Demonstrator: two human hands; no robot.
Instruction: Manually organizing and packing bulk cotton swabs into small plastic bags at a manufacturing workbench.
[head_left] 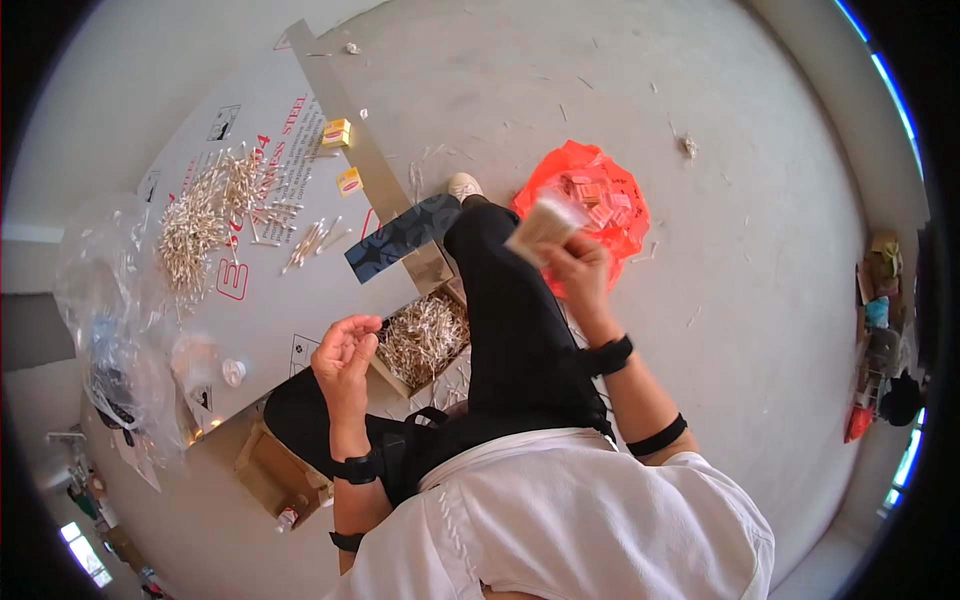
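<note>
My right hand [582, 268] grips a small clear packet [545, 228] that looks filled with cotton swabs; it is slightly blurred. The packet is raised beside the near left rim of a red plastic bag [556, 165], which stands open on the floor with several small packets [605, 203] inside. My left hand [344, 362] is empty, fingers stretched and partly curled, thumb apart. Just right of it sits an open cardboard box [391, 378] full of loose cotton swabs [425, 338]. On the silvery sheet-covered table [285, 280] at left lies a large heap of cotton swabs [205, 225].
Two small yellow boxes [337, 133] and a dark blue patterned strip [395, 240] lie along the table's right side. A clear plastic bag [110, 310] hangs at its left end, near a white round lid [233, 372]. Another cardboard box [262, 462] stands below. Stray swabs litter the floor.
</note>
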